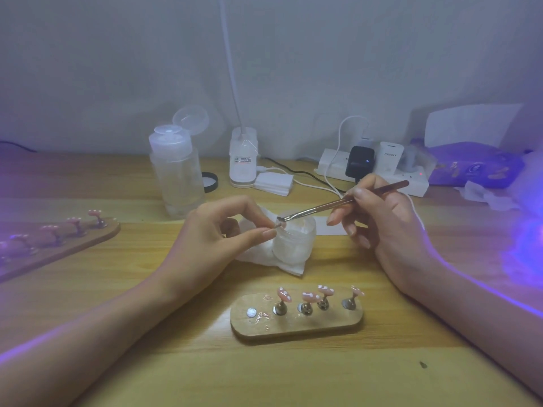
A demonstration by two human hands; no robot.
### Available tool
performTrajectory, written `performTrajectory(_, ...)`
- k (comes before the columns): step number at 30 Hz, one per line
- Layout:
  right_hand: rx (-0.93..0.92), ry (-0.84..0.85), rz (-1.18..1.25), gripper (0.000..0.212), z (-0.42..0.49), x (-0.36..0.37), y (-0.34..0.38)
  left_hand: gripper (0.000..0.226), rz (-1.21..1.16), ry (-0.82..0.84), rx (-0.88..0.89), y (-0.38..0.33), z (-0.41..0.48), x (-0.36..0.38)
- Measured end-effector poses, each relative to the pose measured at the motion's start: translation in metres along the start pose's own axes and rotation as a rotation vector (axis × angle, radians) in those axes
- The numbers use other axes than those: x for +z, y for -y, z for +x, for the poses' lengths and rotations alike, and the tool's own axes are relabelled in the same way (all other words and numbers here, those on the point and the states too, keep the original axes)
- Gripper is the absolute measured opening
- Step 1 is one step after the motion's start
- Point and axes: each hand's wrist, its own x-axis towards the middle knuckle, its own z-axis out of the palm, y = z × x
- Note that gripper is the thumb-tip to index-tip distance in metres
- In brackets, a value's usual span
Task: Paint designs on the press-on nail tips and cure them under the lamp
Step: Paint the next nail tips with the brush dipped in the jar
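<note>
My left hand [217, 230] pinches a small nail tip [277, 225] between thumb and forefinger, right at the rim of a small frosted jar [293, 245]. My right hand [379, 212] grips a thin brown brush [338, 203], its flat tip touching the nail tip over the jar. A wooden stand [296, 321] near me carries several pink nail tips with white dots [311, 295] on metal pegs; one magnet spot at its left end is bare. A second wooden stand [58, 239] with several pink tips lies at the left.
A white wipe [264, 258] lies under the jar. Behind stand a clear pump bottle [176, 174], a white lamp base [243, 160], a pad stack [273, 183] and a power strip with plugs [373, 168]. Purple light glows at the right edge [526, 248].
</note>
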Motion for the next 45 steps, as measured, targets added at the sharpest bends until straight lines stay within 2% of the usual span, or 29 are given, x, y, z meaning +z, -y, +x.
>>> performTrajectory(4, 0.026, -0.057, 0.011, 0.015, 0.0013, -0.0009, -0.0007, 0.012, -0.017, -0.007, -0.01, -0.0009, 0.0001, -0.0001)
performTrajectory(8, -0.011, -0.009, 0.021, 0.016, -0.0001, -0.0002, 0.0005, 0.013, 0.003, -0.011, -0.004, -0.0015, 0.0001, 0.0003)
performTrajectory(13, 0.031, -0.072, -0.002, 0.015, 0.0005, -0.0008, 0.0006, 0.013, -0.001, -0.016, -0.008, -0.0027, 0.0005, 0.001)
performTrajectory(17, -0.009, -0.027, 0.001, 0.016, -0.001, 0.0, 0.0015, 0.013, -0.005, -0.021, -0.012, -0.0026, 0.0006, 0.0014)
performTrajectory(21, 0.027, -0.072, -0.018, 0.017, -0.0006, 0.0004, 0.001, 0.015, -0.005, -0.02, -0.008, -0.0028, -0.0004, 0.0003)
performTrajectory(34, -0.006, -0.042, 0.022, 0.02, -0.0015, 0.0015, 0.0043, 0.02, -0.024, -0.025, -0.017, -0.0057, 0.0004, 0.0022)
performTrajectory(40, 0.046, -0.074, -0.048, 0.013, -0.0013, 0.0029, 0.002, 0.022, -0.027, -0.028, -0.026, -0.008, 0.0009, 0.0033)
performTrajectory(45, -0.016, -0.115, -0.01, 0.019, -0.0032, 0.0032, 0.0053, 0.02, -0.027, -0.023, -0.022, -0.0077, 0.0003, 0.0024)
